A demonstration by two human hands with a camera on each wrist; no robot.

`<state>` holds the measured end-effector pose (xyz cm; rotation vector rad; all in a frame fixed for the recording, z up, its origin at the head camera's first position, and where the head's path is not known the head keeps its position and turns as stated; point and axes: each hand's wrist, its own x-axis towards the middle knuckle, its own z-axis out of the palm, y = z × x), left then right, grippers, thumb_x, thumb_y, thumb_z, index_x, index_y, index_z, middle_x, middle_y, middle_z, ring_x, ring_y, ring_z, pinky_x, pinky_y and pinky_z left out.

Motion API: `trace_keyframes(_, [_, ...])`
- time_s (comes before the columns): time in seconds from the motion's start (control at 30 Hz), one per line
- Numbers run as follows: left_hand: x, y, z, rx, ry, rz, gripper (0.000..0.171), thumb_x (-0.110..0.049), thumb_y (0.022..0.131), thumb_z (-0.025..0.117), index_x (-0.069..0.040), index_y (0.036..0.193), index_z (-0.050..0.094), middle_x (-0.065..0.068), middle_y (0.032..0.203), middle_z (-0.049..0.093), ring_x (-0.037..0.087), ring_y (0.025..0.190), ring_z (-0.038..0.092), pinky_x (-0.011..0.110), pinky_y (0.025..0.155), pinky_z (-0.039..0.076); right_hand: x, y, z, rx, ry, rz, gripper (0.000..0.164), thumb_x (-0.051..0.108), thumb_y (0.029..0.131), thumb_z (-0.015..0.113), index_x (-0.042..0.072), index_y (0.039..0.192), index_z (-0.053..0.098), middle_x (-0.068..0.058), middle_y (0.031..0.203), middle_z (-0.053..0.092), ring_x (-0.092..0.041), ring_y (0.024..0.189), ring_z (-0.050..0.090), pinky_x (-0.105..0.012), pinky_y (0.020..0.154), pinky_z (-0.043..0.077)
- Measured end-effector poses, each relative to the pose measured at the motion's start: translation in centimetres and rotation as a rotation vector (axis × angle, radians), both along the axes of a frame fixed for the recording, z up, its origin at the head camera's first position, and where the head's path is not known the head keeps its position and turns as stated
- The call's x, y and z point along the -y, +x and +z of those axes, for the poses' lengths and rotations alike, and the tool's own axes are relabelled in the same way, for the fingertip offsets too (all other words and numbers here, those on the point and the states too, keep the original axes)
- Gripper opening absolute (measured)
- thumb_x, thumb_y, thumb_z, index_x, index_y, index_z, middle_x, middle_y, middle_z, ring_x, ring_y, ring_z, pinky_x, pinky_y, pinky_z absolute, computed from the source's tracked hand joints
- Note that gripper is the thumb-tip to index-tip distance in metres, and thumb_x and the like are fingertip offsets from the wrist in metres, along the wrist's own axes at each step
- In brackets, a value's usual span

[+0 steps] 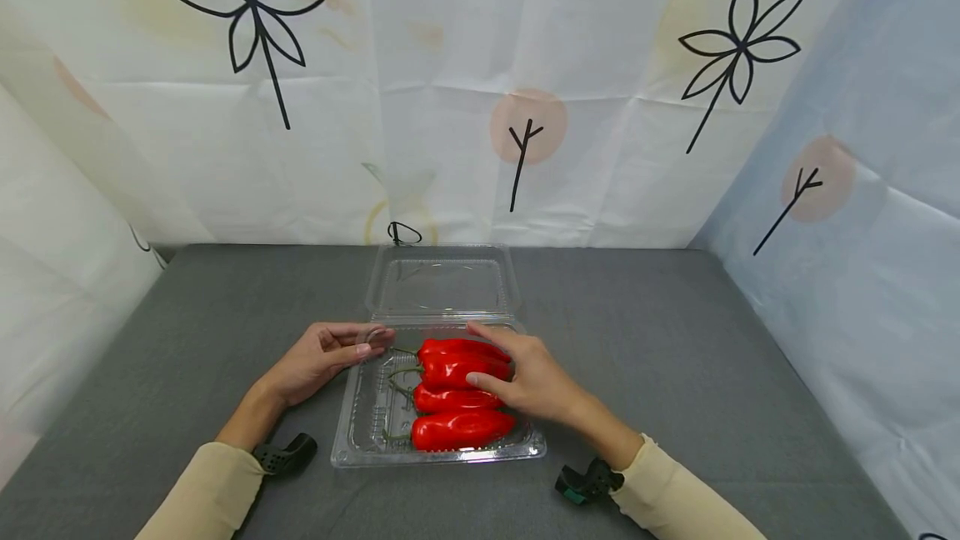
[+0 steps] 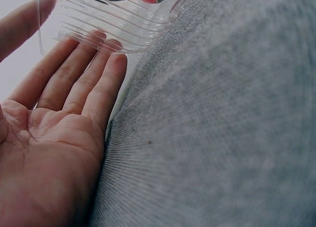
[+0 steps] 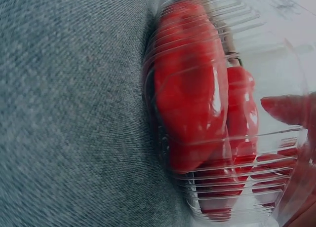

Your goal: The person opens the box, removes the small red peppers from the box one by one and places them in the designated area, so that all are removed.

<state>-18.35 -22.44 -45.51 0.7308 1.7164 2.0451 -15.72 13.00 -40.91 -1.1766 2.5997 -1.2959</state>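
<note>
Several red peppers [image 1: 463, 430] with green stems lie side by side in a clear plastic clamshell box [image 1: 438, 458]; its lid [image 1: 442, 286] is folded back behind it. My left hand [image 1: 322, 361] is at the box's left wall. In the left wrist view, its straight fingers [image 2: 101, 81] touch the ribbed wall, with the thumb beside the rim. My right hand [image 1: 536, 377] reaches over the right wall, thumb and fingers spread above the farther peppers. The right wrist view shows its thumb [image 3: 284, 108] through the clear plastic; whether it touches a pepper is unclear.
The box rests on a table with a grey cloth [image 1: 637, 332]. White fabric with printed flowers and trees [image 1: 442, 40] hangs behind the table and along both sides. Dark camera straps [image 1: 285, 454] sit on both wrists.
</note>
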Motion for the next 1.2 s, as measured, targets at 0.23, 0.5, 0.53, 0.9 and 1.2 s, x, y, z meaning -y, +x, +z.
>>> trace_keyframes(0.23, [-0.03,0.02,-0.03,0.002,0.005,-0.002,0.041,0.006,0.101,0.054,0.018,0.14,0.047,0.023,0.137,0.061,0.024,0.128,0.06,0.032,0.107,0.047,0.24,0.37,0.03,-0.039,0.069,-0.021,0.064,0.015,0.091,0.078,-0.003,0.146,0.05,-0.015,0.134,0.064,-0.026,0.114,0.066,-0.04,0.096,0.056])
trace_keyframes(0.5, [-0.02,0.01,-0.03,-0.007,-0.009,0.003,0.041,0.005,0.101,0.054,0.017,0.14,0.048,0.021,0.136,0.062,0.023,0.127,0.06,0.032,0.106,0.048,0.48,0.63,-0.07,-0.138,0.177,-0.047,0.058,0.02,0.089,0.08,0.001,0.14,0.059,-0.01,0.128,0.068,-0.025,0.114,0.066,-0.042,0.096,0.055])
trace_keyframes(0.53, [-0.01,0.0,-0.04,-0.006,-0.01,0.004,0.041,0.005,0.101,0.054,0.017,0.14,0.048,0.021,0.136,0.062,0.023,0.127,0.06,0.031,0.106,0.048,0.49,0.63,-0.1,-0.145,0.182,-0.047,0.057,0.021,0.089,0.08,0.002,0.139,0.06,-0.009,0.127,0.069,-0.024,0.113,0.066,-0.042,0.095,0.055])
trace_keyframes(0.9, [0.03,0.03,-0.01,-0.011,0.006,-0.004,0.041,0.006,0.102,0.053,0.018,0.14,0.047,0.024,0.137,0.06,0.024,0.128,0.06,0.033,0.107,0.047,0.49,0.51,-0.35,-0.154,0.136,-0.033,0.054,0.017,0.084,0.085,0.002,0.132,0.066,-0.007,0.12,0.072,-0.022,0.108,0.067,-0.038,0.092,0.057])
trace_keyframes(1.2, [-0.01,0.02,0.02,-0.009,0.005,-0.005,0.04,0.006,0.102,0.053,0.017,0.14,0.048,0.023,0.137,0.06,0.023,0.128,0.059,0.032,0.107,0.047,0.37,0.31,0.17,-0.106,-0.098,0.003,0.056,0.005,0.081,0.085,-0.006,0.132,0.063,-0.013,0.122,0.071,-0.026,0.107,0.069,-0.034,0.089,0.059])
